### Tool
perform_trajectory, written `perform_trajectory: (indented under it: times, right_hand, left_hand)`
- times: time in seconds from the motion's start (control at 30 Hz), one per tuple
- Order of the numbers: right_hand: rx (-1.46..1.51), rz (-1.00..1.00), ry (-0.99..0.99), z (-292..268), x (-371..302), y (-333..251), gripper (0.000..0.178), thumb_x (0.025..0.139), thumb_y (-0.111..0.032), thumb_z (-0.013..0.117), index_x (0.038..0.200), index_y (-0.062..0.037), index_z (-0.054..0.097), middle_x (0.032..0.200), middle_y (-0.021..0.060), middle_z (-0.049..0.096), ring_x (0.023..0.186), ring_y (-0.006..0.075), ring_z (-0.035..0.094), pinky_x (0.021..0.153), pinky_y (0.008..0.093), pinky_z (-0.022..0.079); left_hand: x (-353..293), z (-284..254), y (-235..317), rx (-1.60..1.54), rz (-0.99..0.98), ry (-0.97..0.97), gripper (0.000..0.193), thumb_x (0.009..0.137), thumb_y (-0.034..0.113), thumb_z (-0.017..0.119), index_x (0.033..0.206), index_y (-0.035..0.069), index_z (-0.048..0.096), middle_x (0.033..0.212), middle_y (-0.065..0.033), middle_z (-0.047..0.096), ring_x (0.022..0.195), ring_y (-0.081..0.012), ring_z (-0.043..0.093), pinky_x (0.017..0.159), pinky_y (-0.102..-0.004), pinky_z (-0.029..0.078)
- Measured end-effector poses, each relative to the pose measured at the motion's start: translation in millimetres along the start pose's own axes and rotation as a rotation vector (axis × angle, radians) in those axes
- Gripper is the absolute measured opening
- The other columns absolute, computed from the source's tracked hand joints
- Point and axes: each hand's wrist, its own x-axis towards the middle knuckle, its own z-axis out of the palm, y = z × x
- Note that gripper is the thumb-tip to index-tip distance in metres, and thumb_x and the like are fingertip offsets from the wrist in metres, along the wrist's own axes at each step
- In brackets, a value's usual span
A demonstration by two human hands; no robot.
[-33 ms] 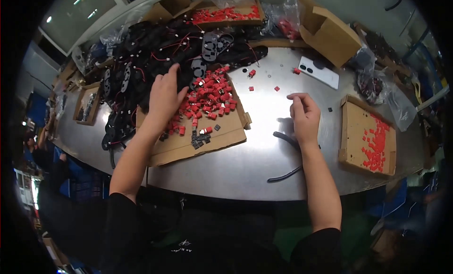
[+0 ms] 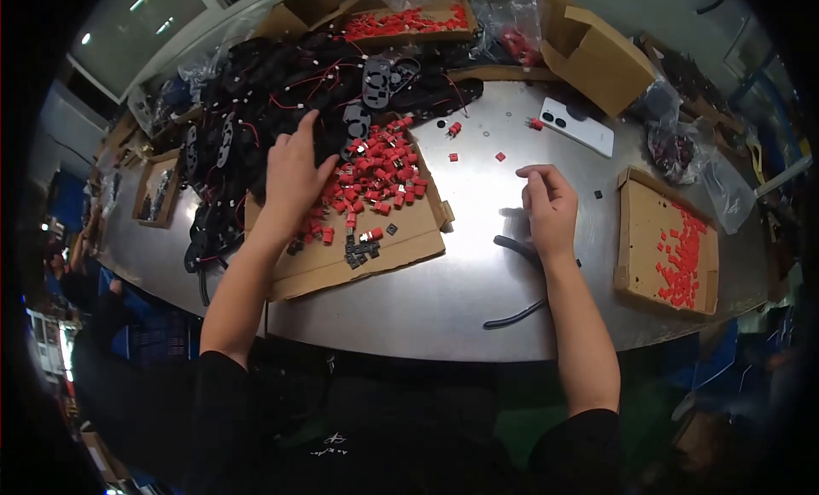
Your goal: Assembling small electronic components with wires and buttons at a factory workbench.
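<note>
My left hand (image 2: 293, 175) hovers at the border between a heap of black parts with thin wires (image 2: 273, 86) and a pile of red connector-like pieces (image 2: 384, 167). Its index finger stretches out and the thumb stands apart, with nothing visible between them. Over the metal table, my right hand (image 2: 551, 209) has its fingers curled and thumb pressed in; whatever they may hold is hidden. By that wrist lies a hand tool with curved black handles (image 2: 514, 319), its head covered by my forearm. The red pieces rest on a flattened cardboard tray (image 2: 401, 243), beside small black squares (image 2: 362, 254).
At the right stands a shallow cardboard box (image 2: 636, 265) of small red parts; another red-filled box (image 2: 409, 26) is at the back. A white phone (image 2: 589, 135) lies near an open carton (image 2: 597, 64). Loose red pieces (image 2: 455, 129) dot the table. Clear plastic bags (image 2: 721, 184) line the right edge.
My left hand has shifted slightly left and away from me. My right hand keeps nearly the same place and pose.
</note>
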Motion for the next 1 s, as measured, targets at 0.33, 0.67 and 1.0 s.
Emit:
perform_trajectory:
  times: [0.33, 0.67, 1.0]
  right_hand:
    - [-0.217, 0.03, -0.224, 12.0, -7.3, 7.5, 0.017, 0.104, -0.014, 0.058, 0.109, -0.0017, 0.069, 0.072, -0.006, 0.054, 0.062, 0.0029, 0.047, 0.057, 0.0222, 0.037]
    - [-0.724, -0.615, -0.415, 65.7, -28.6, -14.3, 0.022, 0.085, -0.005, 0.07, 0.108, -0.0038, 0.071, 0.096, 0.0126, 0.071, 0.09, 0.0308, 0.068, 0.079, 0.0388, 0.054]
    - [-1.392, -0.629, -0.582, 146.0, 21.3, -12.4, 0.017, 0.073, -0.019, 0.076, 0.09, -0.0166, 0.073, 0.093, 0.0087, 0.072, 0.082, 0.0314, 0.07, 0.071, 0.042, 0.055]
  left_hand:
    - [-34.1, -15.9, 70.1, -1.589, -0.437, -0.168, 0.053, 0.107, 0.031, 0.042, 0.156, 0.011, 0.036, 0.115, -0.0123, 0.06, 0.083, -0.0188, 0.068, 0.066, -0.0298, 0.058]
    - [-52.7, 24.1, 49.9, -2.386, -0.228, -0.437, 0.06, 0.111, 0.046, 0.024, 0.137, 0.001, 0.055, 0.116, -0.0144, 0.069, 0.089, -0.023, 0.072, 0.078, -0.0381, 0.059]
    - [-62.5, 26.3, 61.2, -2.411, -0.289, -0.41, 0.054, 0.111, 0.035, 0.035, 0.161, 0.015, 0.032, 0.12, -0.0127, 0.068, 0.098, -0.0228, 0.07, 0.084, -0.0363, 0.058]
